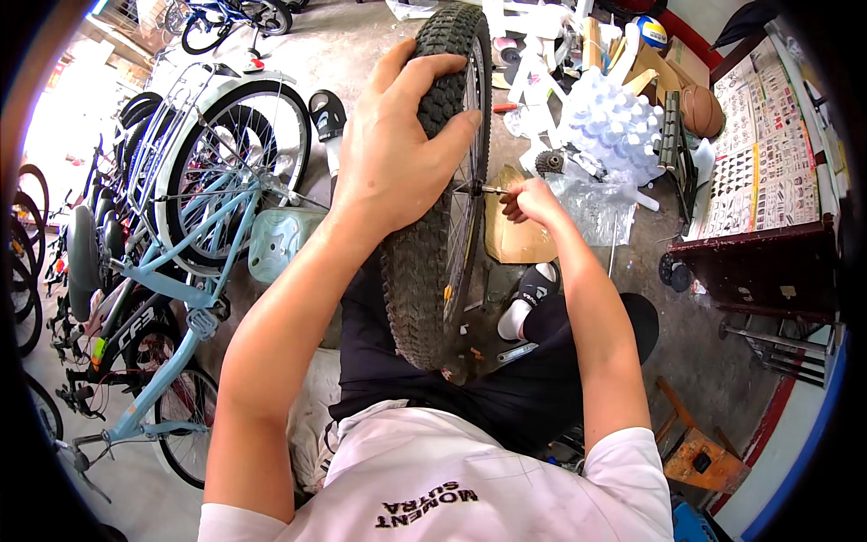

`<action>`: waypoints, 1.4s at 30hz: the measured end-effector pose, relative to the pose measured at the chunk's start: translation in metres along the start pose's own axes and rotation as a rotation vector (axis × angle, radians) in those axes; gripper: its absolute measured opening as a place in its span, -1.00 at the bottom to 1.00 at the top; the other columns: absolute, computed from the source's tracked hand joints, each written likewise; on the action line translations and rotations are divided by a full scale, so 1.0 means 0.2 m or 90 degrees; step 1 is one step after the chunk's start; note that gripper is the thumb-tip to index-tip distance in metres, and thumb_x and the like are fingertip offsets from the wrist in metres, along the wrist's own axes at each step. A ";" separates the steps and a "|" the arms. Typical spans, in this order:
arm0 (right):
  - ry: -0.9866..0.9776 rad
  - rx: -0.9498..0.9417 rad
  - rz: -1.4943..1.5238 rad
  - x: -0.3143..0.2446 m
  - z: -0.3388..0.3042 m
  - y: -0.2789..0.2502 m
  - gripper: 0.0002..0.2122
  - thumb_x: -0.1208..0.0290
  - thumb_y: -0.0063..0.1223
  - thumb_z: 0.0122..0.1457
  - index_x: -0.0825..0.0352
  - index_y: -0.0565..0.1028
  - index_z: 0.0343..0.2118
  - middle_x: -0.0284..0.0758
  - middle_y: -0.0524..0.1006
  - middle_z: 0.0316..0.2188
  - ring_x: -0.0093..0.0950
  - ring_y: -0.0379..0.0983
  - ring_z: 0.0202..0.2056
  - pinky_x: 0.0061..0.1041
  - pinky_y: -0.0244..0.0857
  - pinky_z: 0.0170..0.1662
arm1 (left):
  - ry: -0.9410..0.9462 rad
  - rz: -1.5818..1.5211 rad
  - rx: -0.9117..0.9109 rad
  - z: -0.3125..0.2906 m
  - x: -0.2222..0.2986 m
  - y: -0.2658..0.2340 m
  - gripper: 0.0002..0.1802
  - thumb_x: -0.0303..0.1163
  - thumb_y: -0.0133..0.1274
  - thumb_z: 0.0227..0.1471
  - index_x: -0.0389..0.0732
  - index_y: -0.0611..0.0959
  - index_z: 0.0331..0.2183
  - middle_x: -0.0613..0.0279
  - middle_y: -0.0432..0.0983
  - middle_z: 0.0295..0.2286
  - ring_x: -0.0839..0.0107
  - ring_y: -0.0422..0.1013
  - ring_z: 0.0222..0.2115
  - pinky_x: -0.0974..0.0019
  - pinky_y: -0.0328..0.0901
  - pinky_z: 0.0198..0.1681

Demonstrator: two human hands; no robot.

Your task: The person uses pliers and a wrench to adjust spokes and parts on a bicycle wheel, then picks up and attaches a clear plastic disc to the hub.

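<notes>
A bicycle wheel with a knobby black tyre (417,303) stands upright between my knees. My left hand (388,149) grips it from above, fingers over the tread and thumb at the rim's right side. At the hub, a thin metal axle (493,190) sticks out to the right. My right hand (531,200) is closed around its outer end, the fingertips curled under and partly hidden. Just beyond this hand a dark sprocket cassette (549,163) lies on the floor. Below the hand is a flat piece of brown cardboard (517,242).
A light-blue bicycle (212,212) and several others crowd the left side. Clear bubbly plastic wrap (605,126), boxes and a basketball (701,110) are piled at the far right. A dark red cabinet (768,271) stands right. Near my right foot lies a metal wrench (517,353).
</notes>
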State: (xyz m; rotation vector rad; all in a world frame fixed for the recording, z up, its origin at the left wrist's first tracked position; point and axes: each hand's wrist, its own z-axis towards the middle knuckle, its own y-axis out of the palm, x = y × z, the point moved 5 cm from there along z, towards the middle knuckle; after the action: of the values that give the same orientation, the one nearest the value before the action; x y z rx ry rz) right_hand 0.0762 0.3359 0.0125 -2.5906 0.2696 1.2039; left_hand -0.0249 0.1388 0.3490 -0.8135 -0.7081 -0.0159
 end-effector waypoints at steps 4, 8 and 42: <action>-0.146 0.125 0.160 -0.01 -0.01 -0.05 -0.65 0.69 -0.29 0.14 0.50 0.62 -0.21 -0.17 0.66 -0.37 -0.42 0.61 -0.41 -0.46 0.52 -0.31 | 0.016 0.010 0.004 0.00 0.02 0.02 -0.50 -0.28 0.23 -0.01 -0.18 0.61 0.01 -0.18 0.34 0.15 -0.04 0.33 0.15 0.15 0.20 0.21; -0.238 0.079 0.232 -0.08 -0.03 -0.02 -0.64 0.72 -0.31 0.09 0.50 0.62 -0.23 -0.17 0.66 -0.34 -0.41 0.61 -0.42 -0.43 0.53 -0.29 | 0.005 -0.022 -0.008 0.00 0.00 0.01 -0.51 -0.30 0.22 0.00 -0.21 0.61 0.01 -0.18 0.34 0.14 -0.01 0.34 0.15 0.17 0.20 0.20; 0.075 -0.079 -0.044 0.07 -0.05 0.11 -0.70 0.64 -0.28 0.16 0.56 0.60 -0.34 -0.07 0.64 -0.49 -0.28 0.61 -0.54 -0.35 0.51 -0.54 | 0.020 0.004 0.009 0.00 -0.05 -0.01 -0.48 -0.25 0.22 -0.04 -0.14 0.61 0.00 -0.24 0.32 0.15 -0.18 0.36 0.09 0.06 0.25 0.16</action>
State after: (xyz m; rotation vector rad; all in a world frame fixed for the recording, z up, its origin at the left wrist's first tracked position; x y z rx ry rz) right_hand 0.0864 0.3120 0.0034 -2.7578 0.1321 1.0777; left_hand -0.0330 0.1350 0.3434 -0.8008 -0.6748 -0.0187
